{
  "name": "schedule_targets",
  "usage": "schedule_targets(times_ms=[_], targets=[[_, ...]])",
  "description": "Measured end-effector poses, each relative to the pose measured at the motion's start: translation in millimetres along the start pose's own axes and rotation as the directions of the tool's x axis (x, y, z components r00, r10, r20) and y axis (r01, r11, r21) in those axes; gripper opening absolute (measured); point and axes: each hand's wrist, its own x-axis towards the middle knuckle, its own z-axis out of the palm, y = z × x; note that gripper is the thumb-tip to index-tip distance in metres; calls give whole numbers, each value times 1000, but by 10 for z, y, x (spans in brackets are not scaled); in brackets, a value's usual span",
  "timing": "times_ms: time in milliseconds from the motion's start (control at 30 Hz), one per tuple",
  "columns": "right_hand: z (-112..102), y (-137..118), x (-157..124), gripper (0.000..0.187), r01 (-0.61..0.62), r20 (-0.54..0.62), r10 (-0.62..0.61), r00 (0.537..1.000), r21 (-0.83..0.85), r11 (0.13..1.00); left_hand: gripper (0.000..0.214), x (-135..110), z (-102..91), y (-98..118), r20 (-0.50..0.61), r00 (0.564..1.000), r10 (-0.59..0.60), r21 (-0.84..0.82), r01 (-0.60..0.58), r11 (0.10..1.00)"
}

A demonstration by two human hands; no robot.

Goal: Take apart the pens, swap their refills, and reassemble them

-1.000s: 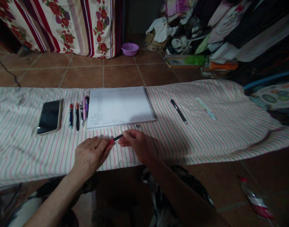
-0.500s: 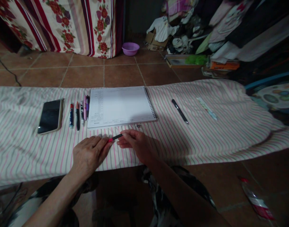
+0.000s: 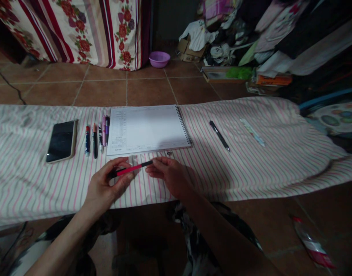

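A red pen (image 3: 129, 169) with black ends is held level between my two hands, just in front of the notebook. My left hand (image 3: 105, 182) is curled round the pen's left end, thumb below and fingers above. The thumb and fingertips of my right hand (image 3: 171, 174) pinch its black right end. Nearest to both hands is a spiral notebook (image 3: 149, 126), open at a mostly blank page, with its coil on the right side. A small dark object (image 3: 169, 153) sits at the notebook's near edge.
Several pens (image 3: 95, 142) lie left of the notebook, beside a phone (image 3: 60, 141). To the right are a black pen (image 3: 219, 136) and a pale patterned strip (image 3: 252, 132). Striped cloth (image 3: 199, 180) covers the table. A bottle (image 3: 312, 243) lies on the floor, lower right.
My left hand has opened out and turned, uncovering the pen's red barrel. My right hand has shifted slightly right, still pinching the black end.
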Motion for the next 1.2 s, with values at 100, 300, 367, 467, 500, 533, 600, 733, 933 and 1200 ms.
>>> schedule_targets(times_ms=[100,300,367,467,500,533,600,733,933,1200], targets=[[5,-17,-3,9,-36,12,36,999,37,999,34,-6,22,32,32,982,-188,-340,187,922],[16,-10,0,9,-42,27,42,999,9,999,19,2,32,-7,-5,971,-237,-543,197,817],[22,-4,1,10,-31,36,32,999,-28,999,17,10,27,-6,-36,973,-227,-528,174,831],[35,-3,-12,12,-2,58,8,998,-99,995,16,23,24,1,-71,973,-219,-481,159,862],[40,-4,-20,12,10,65,-2,998,-117,993,15,28,25,0,-80,972,-219,-467,157,870],[45,-4,-28,13,23,75,-13,997,-130,991,14,33,25,-4,-90,972,-219,-457,155,876],[56,5,-40,19,55,109,-40,993,-147,988,12,41,26,-18,-111,969,-222,-448,150,881],[68,74,-34,23,171,173,-132,976,-238,956,10,52,23,-44,-141,961,-237,-444,152,883],[64,160,-7,18,270,200,-210,957,-354,895,23,79,34,-17,-139,955,-261,-487,164,858],[80,161,-7,15,286,168,-236,957,-416,863,46,97,85,-25,-218,954,-204,-447,88,890]])
